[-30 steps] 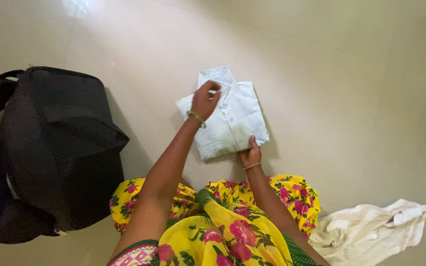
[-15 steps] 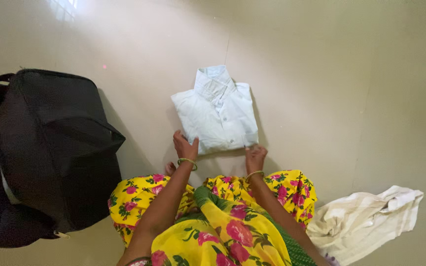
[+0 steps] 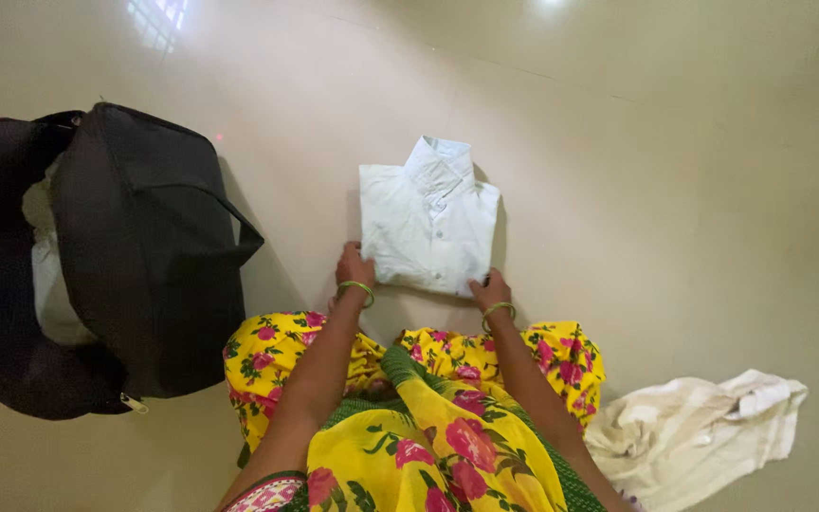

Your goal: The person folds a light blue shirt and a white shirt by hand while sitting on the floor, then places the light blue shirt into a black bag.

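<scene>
Home, tiled floor [image 3: 675, 190], laundry, travel bag [image 3: 144, 246]

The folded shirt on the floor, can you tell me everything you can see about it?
The folded shirt is pale blue-white, thin woven cloth by its look, folded into a neat rectangle with its collar on top at the far end and a row of small buttons down the front. It lies flat on the shiny beige floor. The left hand touches its near left corner and the right hand its near right corner.
</scene>
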